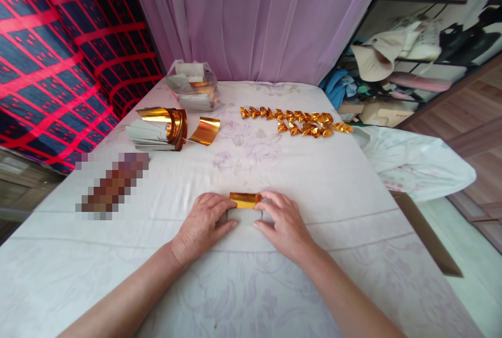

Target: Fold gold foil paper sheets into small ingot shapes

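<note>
A small sheet of gold foil paper [245, 200] lies on the cloth in front of me, its shiny gold strip facing up along the far side. At its left end, my left hand [206, 221] grips it, fingertips at the far edge and thumb at the near side. My right hand [285, 224] holds the right end the same way. The fingers partly cover both ends. Beyond my left hand stands a stack of foil papers [152, 134] with grey backs, and a single loose gold sheet [206, 131] lies next to it.
Rows of folded gold foil pieces [298, 118] lie at the far right of the cloth-covered surface [314, 186]. A clear bag of papers [192, 87] stands at the back left. A pixelated patch hides something at left. Shelves [419, 55] stand at right.
</note>
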Demonstrator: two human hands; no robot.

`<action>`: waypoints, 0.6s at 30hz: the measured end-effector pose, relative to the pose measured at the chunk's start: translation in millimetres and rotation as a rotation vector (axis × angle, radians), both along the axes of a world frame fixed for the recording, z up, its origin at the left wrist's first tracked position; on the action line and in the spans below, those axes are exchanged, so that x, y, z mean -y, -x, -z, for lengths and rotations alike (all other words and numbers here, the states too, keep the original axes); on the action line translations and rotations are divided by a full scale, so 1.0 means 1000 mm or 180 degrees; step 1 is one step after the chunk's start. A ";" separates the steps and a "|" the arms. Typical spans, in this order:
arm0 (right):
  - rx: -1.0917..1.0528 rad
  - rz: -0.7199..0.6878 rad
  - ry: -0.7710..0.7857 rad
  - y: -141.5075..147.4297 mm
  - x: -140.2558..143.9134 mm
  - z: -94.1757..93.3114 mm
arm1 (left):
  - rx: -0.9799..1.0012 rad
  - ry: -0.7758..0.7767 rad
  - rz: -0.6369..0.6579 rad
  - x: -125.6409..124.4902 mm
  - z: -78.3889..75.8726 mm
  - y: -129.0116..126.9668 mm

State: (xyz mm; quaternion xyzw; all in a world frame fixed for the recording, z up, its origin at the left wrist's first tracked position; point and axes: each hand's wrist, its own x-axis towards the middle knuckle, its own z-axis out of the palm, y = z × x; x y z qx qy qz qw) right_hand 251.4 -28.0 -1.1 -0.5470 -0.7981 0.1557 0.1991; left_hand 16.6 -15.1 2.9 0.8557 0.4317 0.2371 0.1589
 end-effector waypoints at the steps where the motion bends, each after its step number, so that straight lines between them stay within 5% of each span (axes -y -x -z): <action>1: -0.0006 0.0001 -0.0010 0.000 0.000 0.000 | -0.0027 -0.0018 -0.0003 0.000 0.001 0.000; 18: 0.0055 0.0059 -0.0231 0.001 0.005 -0.001 | -0.0016 -0.0069 -0.0028 0.003 0.001 -0.001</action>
